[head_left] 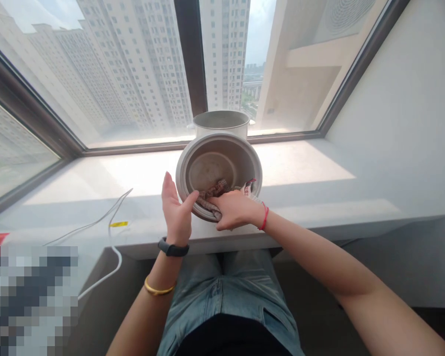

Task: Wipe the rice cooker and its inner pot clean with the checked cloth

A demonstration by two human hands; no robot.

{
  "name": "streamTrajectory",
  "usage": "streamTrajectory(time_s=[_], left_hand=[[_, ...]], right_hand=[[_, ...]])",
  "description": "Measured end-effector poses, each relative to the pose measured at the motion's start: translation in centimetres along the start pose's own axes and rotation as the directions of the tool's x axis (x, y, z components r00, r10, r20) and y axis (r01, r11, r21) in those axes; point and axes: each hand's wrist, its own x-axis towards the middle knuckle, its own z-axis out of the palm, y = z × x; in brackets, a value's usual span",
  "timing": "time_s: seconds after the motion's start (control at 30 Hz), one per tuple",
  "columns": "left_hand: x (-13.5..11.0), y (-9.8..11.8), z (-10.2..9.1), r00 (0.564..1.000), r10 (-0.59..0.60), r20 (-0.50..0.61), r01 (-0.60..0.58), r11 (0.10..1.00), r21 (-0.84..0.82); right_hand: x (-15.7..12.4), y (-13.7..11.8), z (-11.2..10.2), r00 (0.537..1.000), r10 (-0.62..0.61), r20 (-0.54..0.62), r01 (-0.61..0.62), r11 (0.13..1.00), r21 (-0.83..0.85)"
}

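A round metal pot [209, 170] is tilted so its hollow faces me, over the front part of the white sill. My left hand [177, 207] is at its left side, thumb hooked over the rim and fingers stretched along the outside. Inside the lower rim, my right hand [234, 210] presses a bunched, checked brown-and-white cloth [217, 190] against the pot wall. Part of the cloth is hidden under the palm, and a loose end shows to the right of the fingers.
Behind the pot, a second light-coloured pot [222, 123] stands upright against the window frame [195, 59]. On the left lies a white cable [114, 257] with a yellow tag [119, 224]. The sill's front edge [319, 232] runs just before my legs.
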Motion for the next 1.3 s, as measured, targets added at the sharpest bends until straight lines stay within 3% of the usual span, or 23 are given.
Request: streamTrajectory(time_s=[0.03, 0.07, 0.17, 0.23, 0.3, 0.4, 0.43, 0.47, 0.53, 0.6, 0.63, 0.7, 0.8, 0.87, 0.97, 1.07, 1.1, 1.17, 1.23, 1.27, 1.3], left_hand=[[-1.7, -1.0, 0.1, 0.994, -0.105, 0.01, 0.105, 0.994, -0.013], [-3.0, -1.8, 0.2, 0.985, -0.154, -0.075, 0.152, 0.988, -0.024], [-2.8, -2.0, 0.5, 0.978, -0.153, -0.145, 0.146, 0.988, -0.056], [-0.2, -0.4, 0.5, 0.993, -0.118, -0.031, 0.116, 0.991, -0.072], [3.3, 1.9, 0.3, 0.976, -0.146, 0.161, 0.155, 0.987, -0.044], [8.1, 5.2, 0.1, 0.857, -0.251, 0.45, 0.235, 0.968, 0.092], [9.1, 5.9, 0.1, 0.818, -0.272, 0.506, 0.242, 0.962, 0.126], [9.6, 6.2, 0.1, 0.808, -0.266, 0.526, 0.228, 0.964, 0.137], [8.9, 5.9, 0.1, 0.877, -0.178, 0.447, 0.15, 0.984, 0.096], [5.9, 4.2, 0.0, 0.976, -0.021, 0.215, 0.014, 0.999, 0.033], [3.7, 2.9, 0.1, 0.995, 0.037, 0.092, -0.039, 0.999, 0.02], [-0.9, -0.1, 0.6, 0.987, 0.084, -0.133, -0.083, 0.996, 0.013], [-5.7, -3.4, 2.0, 0.975, -0.091, -0.204, 0.09, 0.996, -0.017], [-5.9, -4.1, 2.8, 0.955, -0.195, -0.225, 0.184, 0.98, -0.071], [-2.4, -2.8, 2.9, 0.968, -0.198, -0.153, 0.176, 0.973, -0.147], [3.5, -0.1, 2.9, 0.968, -0.235, 0.084, 0.244, 0.963, -0.118], [5.5, 0.9, 3.1, 0.946, -0.264, 0.188, 0.281, 0.958, -0.067], [9.1, 2.7, 3.9, 0.856, -0.355, 0.375, 0.353, 0.932, 0.075], [11.4, 4.0, 4.5, 0.77, -0.423, 0.479, 0.378, 0.906, 0.192], [11.7, 4.4, 4.5, 0.773, -0.403, 0.49, 0.347, 0.915, 0.206], [11.5, 4.5, 4.3, 0.815, -0.339, 0.47, 0.283, 0.941, 0.188]], right_hand=[[0.0, -0.3, 0.3, 1.0, 0.003, -0.017, -0.003, 1.0, 0.011], [-0.1, -0.4, 0.5, 1.0, 0.004, -0.03, -0.004, 1.0, 0.024], [-0.3, 0.0, 0.6, 1.0, -0.006, -0.008, 0.006, 1.0, 0.019], [-0.4, 0.7, 0.1, 0.998, 0.004, 0.064, 0.0, 0.998, -0.06], [-0.5, 1.5, -0.6, 0.991, 0.007, 0.134, 0.013, 0.989, -0.149], [-0.3, 1.9, -1.4, 0.985, -0.022, 0.173, 0.05, 0.985, -0.164], [-0.3, 1.9, -1.6, 0.985, -0.027, 0.171, 0.053, 0.987, -0.15], [-0.2, 1.8, -1.7, 0.986, -0.025, 0.164, 0.048, 0.99, -0.136], [-0.3, 1.5, -1.5, 0.99, -0.014, 0.14, 0.03, 0.993, -0.113], [-0.4, 1.4, -1.0, 0.994, -0.012, 0.113, 0.021, 0.997, -0.078], [-0.5, 1.3, -0.6, 0.996, -0.011, 0.094, 0.017, 0.998, -0.057], [-0.6, 1.0, 0.3, 0.999, -0.007, 0.045, 0.008, 1.0, -0.014], [-0.7, 0.4, 1.4, 0.999, -0.004, -0.051, 0.007, 0.998, 0.058], [-0.7, 0.4, 1.7, 0.996, 0.008, -0.088, 0.0, 0.996, 0.092], [-0.8, 1.1, 1.1, 0.998, 0.048, -0.031, -0.047, 0.998, 0.048], [-0.8, 2.4, -0.2, 0.996, 0.041, 0.082, -0.039, 0.999, -0.03], [-0.7, 2.7, -0.7, 0.993, 0.027, 0.114, -0.024, 0.999, -0.031], [-0.4, 3.2, -1.5, 0.988, -0.001, 0.155, -0.001, 1.0, 0.016], [-0.1, 3.2, -2.1, 0.988, -0.021, 0.155, 0.006, 0.995, 0.098], [0.0, 3.1, -2.3, 0.989, -0.028, 0.144, 0.009, 0.991, 0.135], [0.0, 2.9, -2.4, 0.991, -0.032, 0.133, 0.01, 0.987, 0.159]])
